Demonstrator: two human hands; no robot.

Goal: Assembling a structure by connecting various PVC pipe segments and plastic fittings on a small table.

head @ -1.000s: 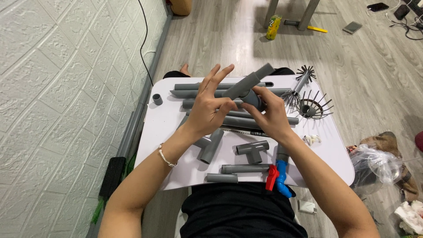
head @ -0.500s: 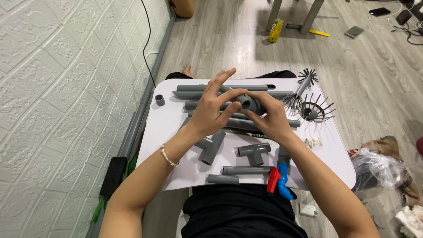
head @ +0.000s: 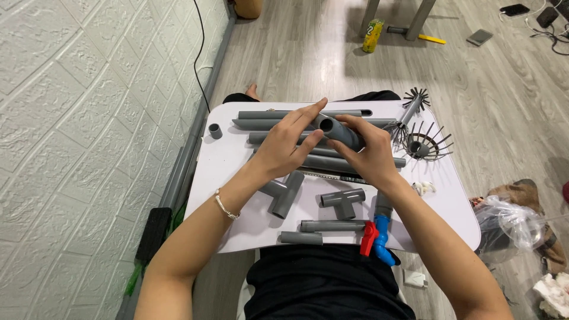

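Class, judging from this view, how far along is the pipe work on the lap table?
Done: nothing visibly joined. In hand: both hands, left hand and right hand, hold one grey pipe. Left: loose tee fittings, long pipes and a red-handled valve on the white table.

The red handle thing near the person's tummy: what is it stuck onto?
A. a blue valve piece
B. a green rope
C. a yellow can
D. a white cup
A: the red handle sits on the blue valve at the near edge of the white table, below the right hand and beside a short grey pipe.
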